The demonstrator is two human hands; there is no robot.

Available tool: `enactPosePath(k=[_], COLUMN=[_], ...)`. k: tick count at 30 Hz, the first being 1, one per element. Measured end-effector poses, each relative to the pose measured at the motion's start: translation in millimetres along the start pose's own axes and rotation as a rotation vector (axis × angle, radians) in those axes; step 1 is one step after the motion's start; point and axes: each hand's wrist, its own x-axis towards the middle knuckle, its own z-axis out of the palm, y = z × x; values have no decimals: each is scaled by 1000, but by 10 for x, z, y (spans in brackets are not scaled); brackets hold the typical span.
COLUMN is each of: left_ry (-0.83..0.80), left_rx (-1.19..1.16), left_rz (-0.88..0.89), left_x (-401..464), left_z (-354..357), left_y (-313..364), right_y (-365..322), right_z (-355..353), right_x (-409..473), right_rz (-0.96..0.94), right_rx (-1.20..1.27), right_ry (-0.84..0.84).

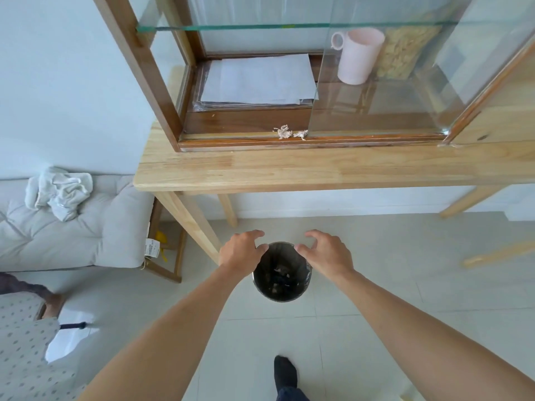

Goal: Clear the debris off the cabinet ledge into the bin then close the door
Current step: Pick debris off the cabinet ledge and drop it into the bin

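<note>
Fingers [254, 235] on both hands spread and curled, nothing pinched. left hand [240, 251] at the bin's 10 o'clock rim, right hand [325, 254] at its 2 o'clock; can't tell if thumbs touch the rim. bin [282, 295] on the floor in front of the table leg [188, 221], some scraps already inside. Up at 12 o'clock from the bin: wooden table [260, 169], cabinet on top of it, debris [288, 133] as two crumpled bits on the cabinet ledge [231, 138], right at the sliding glass door's [376, 105] left edge. Door sits to the right, left half open. Likely step: grabbing the bin to lift under the ledge. Next: raise it to table edge, sweep bits in, slide door left.
</note>
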Motion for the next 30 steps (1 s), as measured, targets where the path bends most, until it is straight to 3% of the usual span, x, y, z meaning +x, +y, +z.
enactPosePath(k=[15,30], left_ry=[246,381], left_rx=[-70,-124], left_rz=[177,270], left_x=[-667,225], left_z=[-1174,-1728], left_y=[384,1059], right_y=[-855,-1466], right_z=[-837,-1508], right_x=[-687,102], right_rz=[-179,-312], right_rx=[82,-7], right_ry=[253,375])
